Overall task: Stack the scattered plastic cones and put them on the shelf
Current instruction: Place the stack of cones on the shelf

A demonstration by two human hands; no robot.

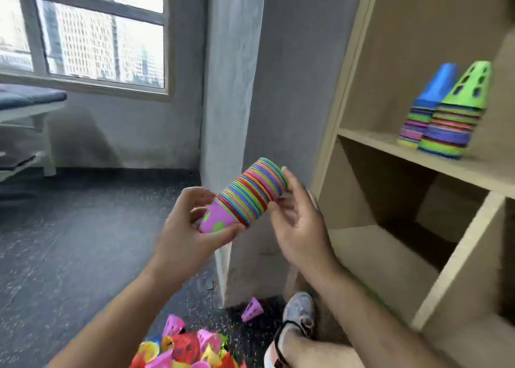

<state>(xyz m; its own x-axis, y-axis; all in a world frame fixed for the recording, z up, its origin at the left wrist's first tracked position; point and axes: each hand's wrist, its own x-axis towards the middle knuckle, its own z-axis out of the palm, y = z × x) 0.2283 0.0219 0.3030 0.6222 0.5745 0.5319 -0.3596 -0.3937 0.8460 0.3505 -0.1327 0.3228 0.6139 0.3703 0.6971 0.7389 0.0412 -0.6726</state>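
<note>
The left hand's fingers (196, 196) are curled over the narrow pink tip of a stack of cones (248, 194), with the thumb closed on it from below, so the left hand (189, 228) has a firm grip on that end. The right hand's fingers (289, 179) are nearly straight and spread, laid against the wide end of the stack, with the thumb touching the rims from underneath. The right hand (301, 222) steadies the stack rather than wrapping it.

The stack is held in the air on its side, tilted with the wide end higher and to the right. Its many rims are banded red, green, blue, orange and pink.

To the right stands a wooden shelf (376, 144). On its upper board are two upright stacks touching each other, a blue-topped stack (426, 108) behind and a green-topped stack (457, 116) with holes in front.

Below the forearms, loose cones (189, 348) lie heaped on the dark speckled floor (69, 228). A single pink cone (252, 310) lies apart from them, near the foot of a grey pillar (231, 88) and beside the person's shoe (299, 309). A window (83, 33) fills the upper left.
</note>
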